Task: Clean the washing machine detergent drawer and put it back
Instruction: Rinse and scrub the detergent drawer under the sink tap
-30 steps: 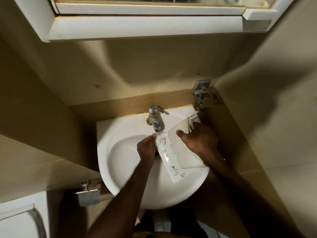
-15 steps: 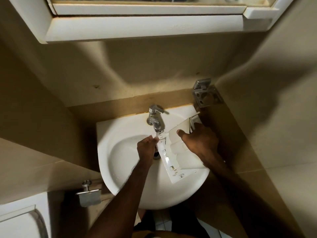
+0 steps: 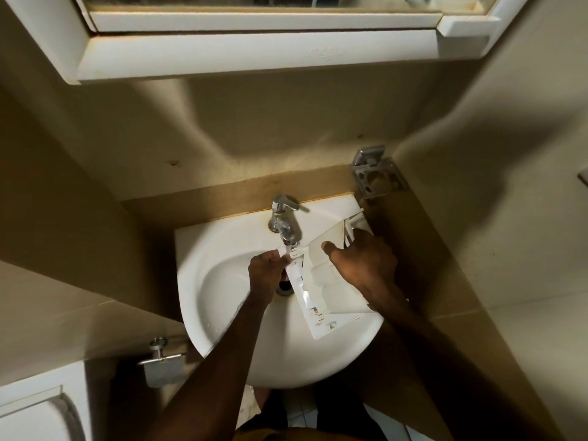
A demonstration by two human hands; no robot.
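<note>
The white plastic detergent drawer (image 3: 321,297) lies tilted over the right half of the white sink (image 3: 222,300), its front panel toward me and its far end near the sink's back right corner. My right hand (image 3: 362,268) grips the drawer from the right, thumb on its inner wall. My left hand (image 3: 265,270) pinches the drawer's near-left edge right under the chrome tap (image 3: 284,222). I cannot tell whether water is running.
A chrome toothbrush holder (image 3: 377,173) is fixed to the wall at the back right. A white mirror cabinet (image 3: 254,52) hangs overhead. A metal paper holder (image 3: 164,366) sits low on the left, beside a white toilet tank (image 3: 35,409).
Both hands and the drawer stay almost in place; my left hand has shifted slightly along the drawer's edge under the tap.
</note>
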